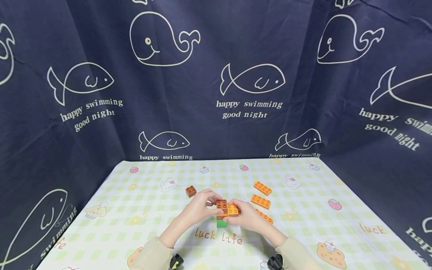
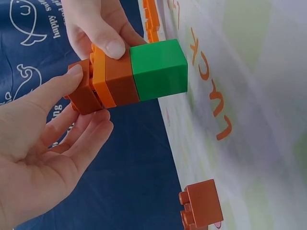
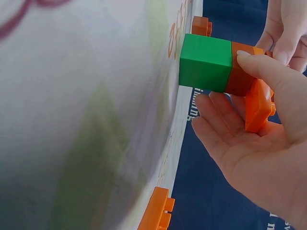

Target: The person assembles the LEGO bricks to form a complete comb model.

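A small building-block stack stands before me. Its base is a green block [image 1: 221,224], with a brown block [image 2: 122,81] on it. Above lies an orange flat brick [image 3: 257,108] that juts out to the right, and a second brown block [image 1: 221,204] tops the stack. My left hand [image 1: 201,206] pinches this top block between thumb and fingers. My right hand [image 1: 250,216] grips the stack from the right, its thumb pressed on the lower brown block and its fingers behind. In the left wrist view, the top block sits at a slight slant against the orange brick.
Behind my left hand lies a loose brown block [image 1: 191,191]. To the right are three orange flat bricks, one far [image 1: 262,188], one in the middle [image 1: 260,201] and a near one [image 1: 265,216] partly hidden by my right hand. A checked cloth [image 1: 141,228] covers the table.
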Tool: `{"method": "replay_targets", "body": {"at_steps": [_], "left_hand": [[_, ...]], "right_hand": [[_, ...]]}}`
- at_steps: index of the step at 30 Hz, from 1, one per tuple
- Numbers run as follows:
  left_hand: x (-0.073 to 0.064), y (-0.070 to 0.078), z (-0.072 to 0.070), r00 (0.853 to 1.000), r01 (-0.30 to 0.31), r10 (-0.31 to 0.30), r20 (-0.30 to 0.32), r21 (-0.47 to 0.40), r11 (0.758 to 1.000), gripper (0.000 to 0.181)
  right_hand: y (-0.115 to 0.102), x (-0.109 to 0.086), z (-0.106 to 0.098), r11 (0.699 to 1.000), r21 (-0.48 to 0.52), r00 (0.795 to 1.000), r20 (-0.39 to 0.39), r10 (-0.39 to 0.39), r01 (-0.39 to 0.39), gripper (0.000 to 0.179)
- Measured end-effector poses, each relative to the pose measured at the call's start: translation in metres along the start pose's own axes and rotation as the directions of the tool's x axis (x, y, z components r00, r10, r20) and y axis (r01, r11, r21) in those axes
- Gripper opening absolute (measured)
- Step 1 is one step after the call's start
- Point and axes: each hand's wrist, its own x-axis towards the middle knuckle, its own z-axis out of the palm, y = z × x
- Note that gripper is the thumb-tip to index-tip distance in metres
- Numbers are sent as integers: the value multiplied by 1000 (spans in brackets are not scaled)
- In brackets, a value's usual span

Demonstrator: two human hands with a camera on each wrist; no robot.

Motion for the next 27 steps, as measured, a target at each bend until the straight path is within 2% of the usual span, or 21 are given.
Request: {"method": "replay_targets", "body": {"at_steps": [7,17,27], "left_hand": [[1,0,-1,1000,-7,7,8,41,999,28],[3,2,-6,998,-14,10,55,65,998,27],[4,4,-4,999,-7,4,53,64,998,28]], "right_hand": [[1,1,0,1000,-5,1000,-8,-16,16,32],[3,0,1,999,24,999,7,-38,38,32],[3,1,1,999,32,1000,2,-16,16,32]]}}
